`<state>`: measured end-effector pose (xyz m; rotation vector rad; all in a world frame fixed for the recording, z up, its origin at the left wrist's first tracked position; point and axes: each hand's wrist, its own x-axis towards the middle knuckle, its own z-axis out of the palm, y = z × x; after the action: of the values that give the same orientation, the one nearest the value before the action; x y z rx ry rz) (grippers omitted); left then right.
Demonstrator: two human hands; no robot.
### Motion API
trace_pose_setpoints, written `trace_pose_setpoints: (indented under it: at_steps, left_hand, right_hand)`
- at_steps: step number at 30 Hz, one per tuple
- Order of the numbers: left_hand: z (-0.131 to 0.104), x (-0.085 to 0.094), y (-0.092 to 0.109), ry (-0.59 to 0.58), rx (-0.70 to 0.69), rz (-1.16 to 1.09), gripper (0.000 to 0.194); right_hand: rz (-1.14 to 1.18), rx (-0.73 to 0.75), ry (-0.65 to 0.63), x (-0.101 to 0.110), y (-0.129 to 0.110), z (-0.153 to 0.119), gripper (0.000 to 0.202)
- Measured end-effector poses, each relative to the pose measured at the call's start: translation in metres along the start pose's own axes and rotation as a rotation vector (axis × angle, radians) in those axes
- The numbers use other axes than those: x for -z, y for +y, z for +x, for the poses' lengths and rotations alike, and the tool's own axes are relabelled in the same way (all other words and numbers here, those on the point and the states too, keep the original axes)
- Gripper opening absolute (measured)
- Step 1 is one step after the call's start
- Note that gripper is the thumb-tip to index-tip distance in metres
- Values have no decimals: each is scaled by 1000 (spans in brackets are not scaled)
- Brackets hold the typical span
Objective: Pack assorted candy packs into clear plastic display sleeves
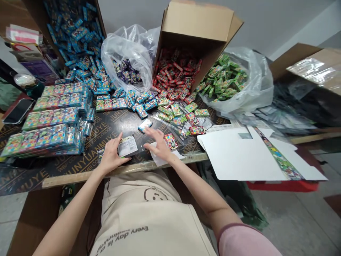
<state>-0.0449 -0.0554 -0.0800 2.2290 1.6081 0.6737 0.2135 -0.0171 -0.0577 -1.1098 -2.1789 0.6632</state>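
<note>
My left hand (113, 154) rests at the front of the table, thumb and fingers spread around a flat grey-and-white packet (128, 145) with a barcode; whether it touches the packet I cannot tell. My right hand (160, 145) is to its right, fingers parted and bent downward. Just beyond those fingertips lies a small blue-and-white box (145, 125), apparently not gripped. Under the right hand is a white sheet of paper (157, 158). Close beside that wrist sits a small red box (170, 141).
Stacked wrapped multi-packs (50, 117) stand at the left, near a phone (18, 111). Behind, a carton (197, 23) spills red boxes. Clear bags (128, 49) hold purple and green boxes, and blue boxes (80, 33) fill another carton. White printed cardboard (239, 156) overhangs the table's right front edge.
</note>
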Motion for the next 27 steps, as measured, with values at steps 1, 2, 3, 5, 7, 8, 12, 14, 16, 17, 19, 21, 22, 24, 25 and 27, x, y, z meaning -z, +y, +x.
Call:
trace_pose_setpoints:
  at_steps: [1, 2, 3, 5, 7, 8, 12, 14, 16, 17, 19, 21, 22, 24, 25, 27]
  left_hand:
    - [-2, -3, -3, -17, 8, 31, 105]
    - [-4, -6, -7, -41, 11, 66, 102]
    - [-6, -9, -10, -65, 8, 100, 98]
    - [-9, -13, -16, -105, -12, 154, 90]
    - [-10, -14, -18, -118, -31, 183, 85]
    - [-11, -14, -18, -118, -37, 189, 84]
    - [-10, -13, -17, -106, -47, 185, 80]
    - [-11, -14, -17, -104, -50, 182, 79]
    - [-11, -14, -17, -108, -51, 177, 78]
    - [-11, -14, -17, -103, -54, 171, 78]
    - [-11, -13, -14, -62, -56, 148, 77]
    - [-9, -10, -4, 27, -40, 101, 71]
    - [-8, -8, 4, 81, -26, 75, 68]
    - [-5, -3, 24, 169, -18, 37, 65]
    - [-3, -1, 37, 191, -36, 41, 64]
    - [3, 2, 61, 146, -99, 54, 64]
  right_hand:
    - [-50, -46, 70, 8, 11, -1, 65]
    - [-105, -82, 112, 17, 25, -4, 66]
    - [-155, -103, 119, 27, 40, -8, 66]
    - [-231, -172, 134, 45, 70, -18, 63]
    - [-300, -285, 173, 63, 100, -30, 60]
    - [-339, -361, 200, 71, 113, -35, 59]
    - [-496, -664, 314, 105, 158, -41, 66]
    - [-542, -741, 337, 119, 172, -36, 69]
    - [-559, -771, 340, 128, 180, -29, 62]
    - [-556, -764, 350, 130, 179, -24, 56]
    - [-499, -670, 403, 130, 170, -16, 48]
    - [-365, -493, 459, 122, 148, -9, 50]
    - [-276, -400, 467, 116, 132, -5, 51]
    - [-102, -261, 401, 98, 93, 0, 47]
    - [-29, -210, 315, 89, 72, 2, 39]
    - [91, -145, 98, 70, 32, 5, 27]
